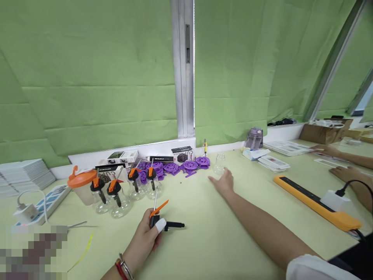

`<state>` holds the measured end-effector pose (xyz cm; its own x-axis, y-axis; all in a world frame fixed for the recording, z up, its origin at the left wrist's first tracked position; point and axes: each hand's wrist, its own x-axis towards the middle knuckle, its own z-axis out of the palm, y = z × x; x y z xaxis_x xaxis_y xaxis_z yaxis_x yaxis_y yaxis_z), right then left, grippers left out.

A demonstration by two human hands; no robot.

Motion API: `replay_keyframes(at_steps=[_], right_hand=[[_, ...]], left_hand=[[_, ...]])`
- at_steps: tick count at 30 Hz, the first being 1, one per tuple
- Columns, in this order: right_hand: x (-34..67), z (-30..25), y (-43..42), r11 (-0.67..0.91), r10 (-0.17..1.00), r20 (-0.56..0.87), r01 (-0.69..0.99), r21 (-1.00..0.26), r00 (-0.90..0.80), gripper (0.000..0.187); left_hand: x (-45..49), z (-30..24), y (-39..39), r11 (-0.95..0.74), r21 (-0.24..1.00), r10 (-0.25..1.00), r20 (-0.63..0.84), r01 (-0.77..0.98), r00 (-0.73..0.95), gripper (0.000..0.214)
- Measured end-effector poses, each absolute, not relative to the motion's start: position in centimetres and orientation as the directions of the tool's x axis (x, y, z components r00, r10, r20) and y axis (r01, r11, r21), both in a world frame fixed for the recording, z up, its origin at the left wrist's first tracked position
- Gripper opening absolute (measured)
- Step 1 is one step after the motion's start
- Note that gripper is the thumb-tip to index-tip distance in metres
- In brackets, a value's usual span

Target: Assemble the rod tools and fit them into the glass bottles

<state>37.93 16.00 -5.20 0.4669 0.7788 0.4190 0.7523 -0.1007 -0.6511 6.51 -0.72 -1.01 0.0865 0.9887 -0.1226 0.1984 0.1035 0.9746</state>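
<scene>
My left hand (150, 232) grips a black dispenser top (155, 221) with an orange lever, a thin metal spout pointing up and a black tube sticking out to the right. A white wrap covers the thumb. My right hand (223, 183) is stretched out with thumb and fingers apart, just in front of a clear glass bottle (219, 163) with no top on it. Whether the fingertips touch the glass I cannot tell. To the left stand several glass bottles (121, 210) fitted with the same black and orange tops.
Purple plastic discs (171, 168) and printed boxes (182, 156) line the back. An orange-lidded cup (83, 186) and a white power strip (58, 198) are at left. On the right lie an orange power strip (303, 198), white packets (274, 163) and another person's hands (345, 175).
</scene>
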Motion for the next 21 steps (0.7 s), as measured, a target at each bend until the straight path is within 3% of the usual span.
replay_keyframes(at_steps=[3,6,10,13,17,21], right_hand=[[41.0,-4.9,19.3,-0.305,0.738,0.3,0.696,-0.65,0.605,0.109],[42.3,-4.7,21.2,-0.368,0.77,0.215,0.694,-0.619,0.6,0.117],[42.9,-5.0,22.7,-0.393,0.805,0.169,0.725,-0.566,0.569,0.106],[43.3,-5.2,23.1,-0.385,0.815,0.165,0.733,-0.561,0.555,0.092],[43.4,-5.3,22.3,-0.337,0.793,0.182,0.667,-0.664,0.582,0.091],[41.4,-5.3,19.5,-0.134,0.815,0.301,0.668,-0.732,0.494,0.095]], left_hand=[[6.2,-0.8,-0.4,0.058,0.975,0.986,-0.09,0.216,0.144,0.039],[5.9,-0.5,0.1,-0.037,0.974,0.977,-0.012,0.225,0.211,0.033],[5.1,-0.4,0.6,-0.137,0.96,0.972,0.082,0.245,0.22,0.025],[4.5,-0.5,0.9,-0.15,0.963,0.974,0.106,0.224,0.198,0.024],[4.1,0.0,1.1,-0.117,0.966,0.99,0.095,0.229,0.105,0.026],[3.5,0.3,1.3,-0.075,0.964,0.994,0.093,0.255,-0.058,0.029]])
